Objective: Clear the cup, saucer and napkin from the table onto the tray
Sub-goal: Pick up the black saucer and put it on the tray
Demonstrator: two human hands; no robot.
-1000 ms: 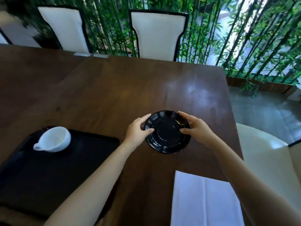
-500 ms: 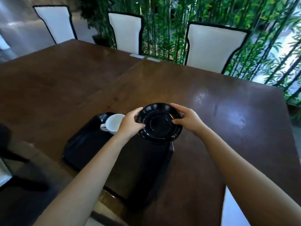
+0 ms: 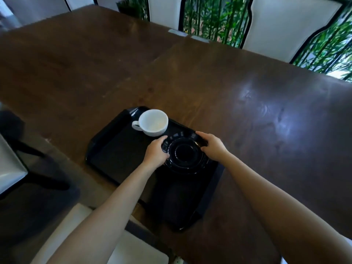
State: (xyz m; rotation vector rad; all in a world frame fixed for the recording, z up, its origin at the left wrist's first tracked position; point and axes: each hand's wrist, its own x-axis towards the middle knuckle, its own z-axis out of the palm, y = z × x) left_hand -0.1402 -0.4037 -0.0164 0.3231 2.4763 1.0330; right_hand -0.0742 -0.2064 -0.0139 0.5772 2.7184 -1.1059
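A black saucer [image 3: 185, 156] is over the far right part of the black tray [image 3: 118, 157], low on or just above its floor. My left hand [image 3: 155, 152] grips the saucer's left rim and my right hand [image 3: 212, 146] grips its right rim. A white cup [image 3: 153, 122] stands upright on the tray's far corner, handle to the left, just beyond my left hand. The napkin is out of view.
The tray lies on a dark wooden table [image 3: 247, 103], near its front edge. White chairs [image 3: 289, 23] stand along the far side before green bamboo. A white chair seat [image 3: 133, 248] is below the tray at the near edge, another at the left [image 3: 9, 168].
Both hands carried the saucer left from the bare table to over the tray and lowered it beside the cup. My view turned left, and the napkin left the frame.
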